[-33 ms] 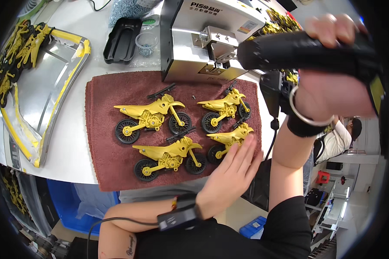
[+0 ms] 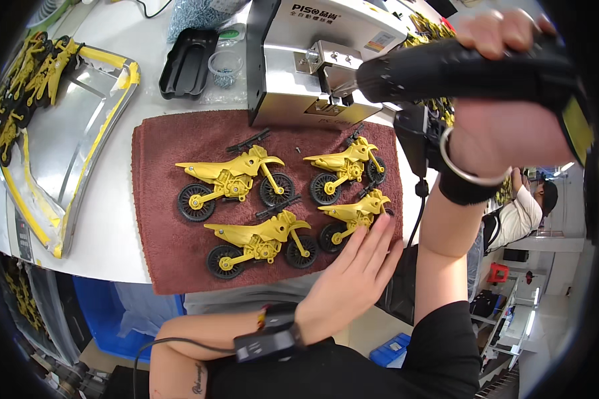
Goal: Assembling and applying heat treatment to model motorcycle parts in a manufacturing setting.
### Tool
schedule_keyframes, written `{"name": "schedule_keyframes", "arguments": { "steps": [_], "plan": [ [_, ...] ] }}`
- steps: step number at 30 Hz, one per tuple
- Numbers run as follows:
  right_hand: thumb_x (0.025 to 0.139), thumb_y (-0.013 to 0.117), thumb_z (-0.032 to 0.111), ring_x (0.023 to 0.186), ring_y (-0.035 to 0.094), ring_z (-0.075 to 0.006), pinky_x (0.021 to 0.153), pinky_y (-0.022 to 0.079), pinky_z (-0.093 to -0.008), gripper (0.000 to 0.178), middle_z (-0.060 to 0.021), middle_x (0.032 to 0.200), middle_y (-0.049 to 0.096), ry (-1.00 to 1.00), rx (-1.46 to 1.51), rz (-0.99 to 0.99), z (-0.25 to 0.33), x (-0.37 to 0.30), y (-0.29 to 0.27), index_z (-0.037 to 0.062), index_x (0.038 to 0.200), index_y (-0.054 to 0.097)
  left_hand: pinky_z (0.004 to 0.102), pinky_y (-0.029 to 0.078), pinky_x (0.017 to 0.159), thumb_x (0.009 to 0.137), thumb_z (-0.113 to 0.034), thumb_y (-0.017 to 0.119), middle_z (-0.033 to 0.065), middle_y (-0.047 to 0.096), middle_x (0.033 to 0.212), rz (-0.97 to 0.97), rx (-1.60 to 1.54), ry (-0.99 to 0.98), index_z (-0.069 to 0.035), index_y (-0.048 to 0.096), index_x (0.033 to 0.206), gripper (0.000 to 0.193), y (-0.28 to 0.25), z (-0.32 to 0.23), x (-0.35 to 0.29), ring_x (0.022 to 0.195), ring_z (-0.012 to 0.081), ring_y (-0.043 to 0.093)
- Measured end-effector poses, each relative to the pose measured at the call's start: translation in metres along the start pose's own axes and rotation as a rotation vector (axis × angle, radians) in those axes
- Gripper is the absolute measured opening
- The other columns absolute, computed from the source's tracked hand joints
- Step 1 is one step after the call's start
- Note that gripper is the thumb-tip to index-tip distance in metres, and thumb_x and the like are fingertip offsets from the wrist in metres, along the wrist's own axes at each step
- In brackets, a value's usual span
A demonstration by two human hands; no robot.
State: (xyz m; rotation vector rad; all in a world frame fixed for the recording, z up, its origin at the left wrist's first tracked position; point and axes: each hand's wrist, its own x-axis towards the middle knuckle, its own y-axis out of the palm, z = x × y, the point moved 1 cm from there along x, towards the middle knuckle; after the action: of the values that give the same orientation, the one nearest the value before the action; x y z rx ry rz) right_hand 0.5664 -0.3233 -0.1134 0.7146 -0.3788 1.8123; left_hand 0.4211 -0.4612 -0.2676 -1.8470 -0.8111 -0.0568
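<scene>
Right hand [image 2: 496, 133] grips a black electric screwdriver [image 2: 439, 73], upper right; left hand [image 2: 345, 282], fingers straight, overlaps a toy dirt bike [image 2: 348, 211] right of center, near the towel edge [image 2: 397, 199]. Lettering marks the top-center screw feeder [image 2: 286, 90].

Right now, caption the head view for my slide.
Left hand partly covering yellow toy dirt bike; right hand gripping electric screwdriver.

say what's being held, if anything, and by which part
The right hand holds a black cylindrical tool around its rear body; the left hand shows no grip.
</scene>
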Motion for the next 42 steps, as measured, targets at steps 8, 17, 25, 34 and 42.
{"name": "schedule_keyframes", "arguments": {
  "steps": [8, 17, 25, 34, 42],
  "plan": [
    [0.081, 0.048, 0.053, 0.072, 0.047, -0.0189, 0.071, 0.037, -0.0353, 0.056, -0.0067, 0.084, 0.048, 0.09, 0.003, 0.201, -0.006, -0.004, 0.005, 0.0051, 0.109, 0.048, 0.0479, 0.033, 0.103, 0.07, -0.023, 0.067, 0.0106, 0.056, 0.117, 0.214, -0.16, 0.125, -0.007, 0.061, 0.107, 0.041, -0.075, 0.022, -0.044, 0.122, 0.028, 0.045],
    [0.084, 0.054, 0.046, 0.064, 0.049, -0.0201, 0.064, 0.039, -0.0351, 0.051, -0.0097, 0.078, 0.048, 0.003, -0.196, -0.059, 0.015, -0.084, 0.025, 0.0031, 0.106, 0.039, 0.0385, 0.043, 0.081, 0.073, -0.014, 0.065, 0.0119, 0.06, 0.096, 0.152, -0.011, 0.067, -0.002, 0.058, 0.101, 0.031, -0.1, 0.092, 0.031, 0.09, 0.0283, 0.057],
    [0.084, 0.056, 0.044, 0.061, 0.051, -0.0211, 0.062, 0.043, -0.0356, 0.047, -0.0112, 0.075, 0.05, 0.068, -0.183, -0.284, -0.005, -0.091, 0.025, 0.0045, 0.103, 0.039, 0.0385, 0.044, 0.075, 0.073, -0.022, 0.067, 0.0123, 0.058, 0.086, 0.174, 0.013, 0.022, -0.002, 0.056, 0.099, 0.035, -0.055, 0.108, 0.068, 0.084, 0.0296, 0.056],
    [0.081, 0.062, 0.045, 0.06, 0.052, -0.0205, 0.058, 0.044, -0.0337, 0.051, -0.01, 0.072, 0.051, 0.117, -0.245, -0.308, -0.01, -0.089, 0.031, 0.0049, 0.101, 0.039, 0.0397, 0.047, 0.074, 0.074, -0.02, 0.067, 0.0114, 0.059, 0.084, 0.223, -0.103, -0.023, -0.004, 0.062, 0.098, 0.03, -0.049, 0.116, 0.06, 0.084, 0.03, 0.057],
    [0.067, 0.069, 0.045, 0.065, 0.048, -0.0135, 0.064, 0.036, -0.028, 0.059, -0.0021, 0.078, 0.048, -0.101, -0.06, -0.086, 0.044, -0.047, 0.002, 0.0037, 0.103, 0.046, 0.0377, 0.048, 0.074, 0.074, -0.019, 0.067, 0.0101, 0.06, 0.086, 0.181, -0.067, -0.023, -0.005, 0.065, 0.1, 0.03, -0.048, 0.112, 0.058, 0.083, 0.0282, 0.057]
  ]
}}
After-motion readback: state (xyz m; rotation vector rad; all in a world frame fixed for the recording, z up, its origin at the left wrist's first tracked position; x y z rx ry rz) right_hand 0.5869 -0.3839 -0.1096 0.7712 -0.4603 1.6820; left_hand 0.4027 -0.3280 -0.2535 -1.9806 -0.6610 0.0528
